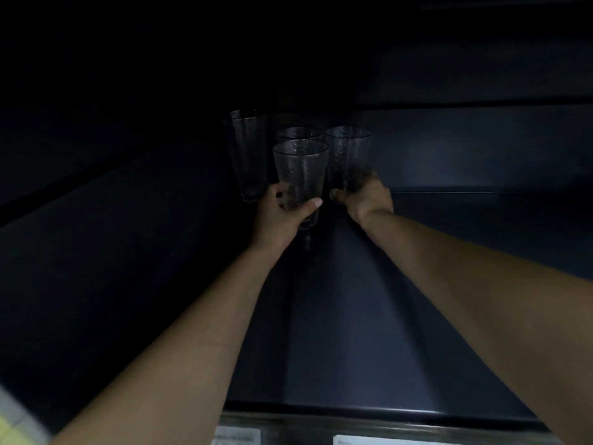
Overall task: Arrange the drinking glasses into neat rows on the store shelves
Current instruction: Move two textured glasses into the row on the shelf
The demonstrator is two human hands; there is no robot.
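— Drinking glasses (321,149): how many does the head camera catch, and where do they stand?

— Four clear, speckled tumblers, bunched together far back on a dark shelf (346,316), left of its middle. The light is poor, so fine detail is lost.

— How are they set against each other?

— The front glass (301,168) is nearest the camera. The back glass (300,133) stands straight behind it, with only its rim showing. The right glass (348,155) is just beside those two, and the left glass (248,152) stands on the other side and looks tilted in this wide lens.

— What is the left hand (282,213) doing?

— It grips the front glass low on its body, fingers curled round the far side and the thumb (313,203) laid across the near side. I cannot tell whether that glass rests on the shelf or is held just above it.

— And the right hand (365,197)?

— It is wrapped round the foot of the right glass, fingers closed on it. The base is hidden behind them, so I cannot say whether it touches the shelf.

— Do the hands meet?

— No, they are near each other but apart.

— Anything nearer the camera?

— Both bare forearms reach in over the shelf, and two pale price labels (237,436) sit on its front edge, too blurred to read.
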